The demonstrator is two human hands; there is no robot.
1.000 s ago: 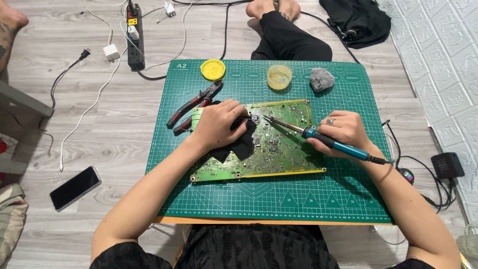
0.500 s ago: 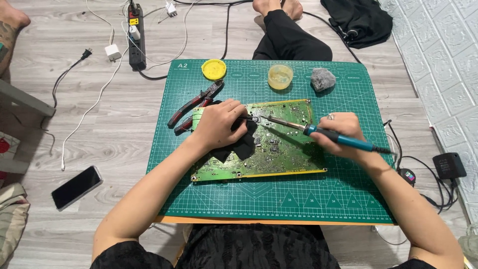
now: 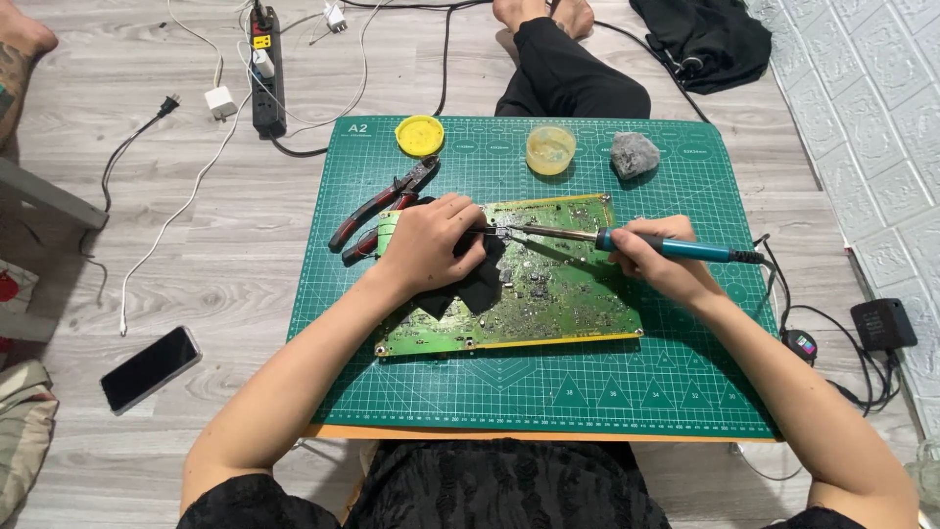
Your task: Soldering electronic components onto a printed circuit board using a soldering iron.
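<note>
Our right hand [image 3: 654, 261] grips the soldering iron [image 3: 627, 241], tip on the circuit board [image 3: 548, 294]; our left hand [image 3: 431, 245] pinches a thin tool there.

**Floor and mat: contents**

Grey wood-plank floor [image 3: 225, 245] carries a green cutting mat [image 3: 548, 392]. On mat: green circuit board [image 3: 558, 294], red-handled pliers [image 3: 377, 211], yellow lid [image 3: 420, 134], small open jar [image 3: 550, 149], grey wire-wool wad [image 3: 634, 154]. On floor: black phone [image 3: 150, 368], power strip [image 3: 264, 73], white plug [image 3: 220, 101], black adapter [image 3: 883, 323].
</note>
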